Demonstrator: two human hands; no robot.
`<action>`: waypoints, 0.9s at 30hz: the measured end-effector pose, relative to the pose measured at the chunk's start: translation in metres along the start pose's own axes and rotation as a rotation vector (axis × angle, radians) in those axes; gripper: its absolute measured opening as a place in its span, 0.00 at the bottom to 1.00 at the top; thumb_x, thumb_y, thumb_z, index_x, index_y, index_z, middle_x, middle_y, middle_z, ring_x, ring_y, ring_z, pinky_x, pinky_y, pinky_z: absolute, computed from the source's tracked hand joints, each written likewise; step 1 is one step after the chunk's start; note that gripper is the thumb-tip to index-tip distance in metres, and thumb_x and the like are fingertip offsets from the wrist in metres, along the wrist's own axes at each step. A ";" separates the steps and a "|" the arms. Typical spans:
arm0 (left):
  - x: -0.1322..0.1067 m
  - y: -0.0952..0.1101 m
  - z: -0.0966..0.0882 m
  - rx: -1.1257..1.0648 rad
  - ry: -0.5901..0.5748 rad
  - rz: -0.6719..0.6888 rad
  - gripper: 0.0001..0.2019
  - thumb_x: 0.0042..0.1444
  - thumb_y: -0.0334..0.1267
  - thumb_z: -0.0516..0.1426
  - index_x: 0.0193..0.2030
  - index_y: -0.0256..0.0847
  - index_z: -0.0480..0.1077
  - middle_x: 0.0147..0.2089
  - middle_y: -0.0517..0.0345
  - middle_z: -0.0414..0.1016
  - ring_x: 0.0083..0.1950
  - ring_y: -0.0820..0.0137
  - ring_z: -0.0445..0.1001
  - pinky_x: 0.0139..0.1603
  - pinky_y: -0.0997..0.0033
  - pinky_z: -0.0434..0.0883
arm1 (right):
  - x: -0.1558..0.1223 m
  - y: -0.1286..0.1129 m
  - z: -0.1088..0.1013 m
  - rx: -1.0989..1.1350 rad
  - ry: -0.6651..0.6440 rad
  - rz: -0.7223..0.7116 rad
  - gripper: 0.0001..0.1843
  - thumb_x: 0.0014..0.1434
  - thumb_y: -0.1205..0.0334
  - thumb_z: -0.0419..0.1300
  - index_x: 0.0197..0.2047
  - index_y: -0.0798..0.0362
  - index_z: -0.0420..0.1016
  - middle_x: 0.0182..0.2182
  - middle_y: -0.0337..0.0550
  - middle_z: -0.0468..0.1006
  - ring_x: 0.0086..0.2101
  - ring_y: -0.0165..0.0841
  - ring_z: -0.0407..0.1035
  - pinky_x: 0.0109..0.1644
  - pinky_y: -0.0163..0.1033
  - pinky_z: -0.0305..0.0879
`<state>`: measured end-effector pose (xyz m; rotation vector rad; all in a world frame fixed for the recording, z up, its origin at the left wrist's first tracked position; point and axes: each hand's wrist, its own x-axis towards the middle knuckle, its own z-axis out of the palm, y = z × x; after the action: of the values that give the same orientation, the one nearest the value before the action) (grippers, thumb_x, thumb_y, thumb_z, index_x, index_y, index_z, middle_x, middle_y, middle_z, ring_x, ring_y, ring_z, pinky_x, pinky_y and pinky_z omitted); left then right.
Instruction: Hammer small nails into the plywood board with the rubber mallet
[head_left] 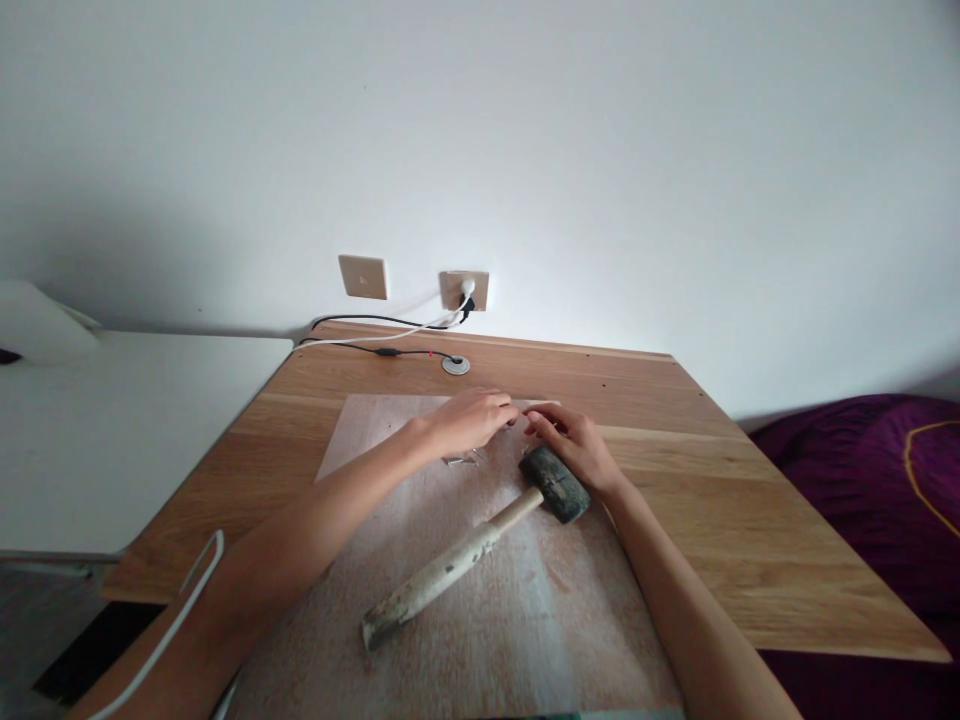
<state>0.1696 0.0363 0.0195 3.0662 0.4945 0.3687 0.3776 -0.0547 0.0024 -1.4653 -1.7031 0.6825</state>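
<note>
A rubber mallet (551, 482) with a dark head and a pale worn wooden handle (435, 577) lies flat on a light plywood board (480, 610). Both hands reach over the far part of the board. My left hand (466, 420) has its fingers bent and drawn together just above a few small metal nails (461, 459). My right hand (570, 440) rests right behind the mallet head, its fingertips pinched toward the left hand's. Something tiny may sit between the fingertips, too small to make out.
The board lies on a wooden table (750, 520) against a white wall. Wall sockets (463, 289) with black and white cables (375, 345) sit at the back. A white surface (112, 430) adjoins on the left, purple bedding (862, 500) on the right.
</note>
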 end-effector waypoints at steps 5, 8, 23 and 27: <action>0.004 0.000 -0.002 0.059 -0.029 -0.008 0.07 0.70 0.36 0.58 0.47 0.37 0.77 0.41 0.51 0.80 0.45 0.63 0.79 0.48 0.66 0.72 | 0.000 0.002 0.000 -0.012 0.002 -0.001 0.28 0.67 0.35 0.55 0.44 0.52 0.81 0.33 0.46 0.84 0.32 0.38 0.78 0.39 0.39 0.72; 0.001 0.001 -0.004 0.061 -0.006 -0.022 0.08 0.69 0.39 0.60 0.46 0.36 0.77 0.41 0.51 0.80 0.46 0.62 0.80 0.49 0.65 0.72 | 0.000 0.003 0.000 -0.012 0.005 -0.005 0.28 0.67 0.35 0.55 0.45 0.52 0.81 0.33 0.46 0.84 0.32 0.38 0.78 0.39 0.39 0.73; -0.005 0.018 -0.017 0.066 0.074 -0.043 0.15 0.74 0.41 0.53 0.42 0.35 0.77 0.39 0.49 0.80 0.43 0.62 0.80 0.49 0.64 0.72 | 0.000 0.006 0.001 -0.019 0.005 -0.006 0.28 0.68 0.36 0.55 0.46 0.52 0.82 0.34 0.46 0.85 0.35 0.39 0.79 0.41 0.40 0.73; -0.034 0.017 -0.021 0.086 0.021 -0.038 0.16 0.71 0.48 0.57 0.42 0.36 0.75 0.42 0.49 0.78 0.46 0.60 0.79 0.51 0.62 0.72 | 0.001 0.008 0.002 0.001 0.014 0.016 0.27 0.68 0.37 0.55 0.47 0.52 0.81 0.34 0.46 0.85 0.35 0.39 0.79 0.41 0.40 0.72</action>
<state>0.1390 0.0087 0.0328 3.1331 0.5841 0.3883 0.3807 -0.0520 -0.0046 -1.4813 -1.6821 0.6796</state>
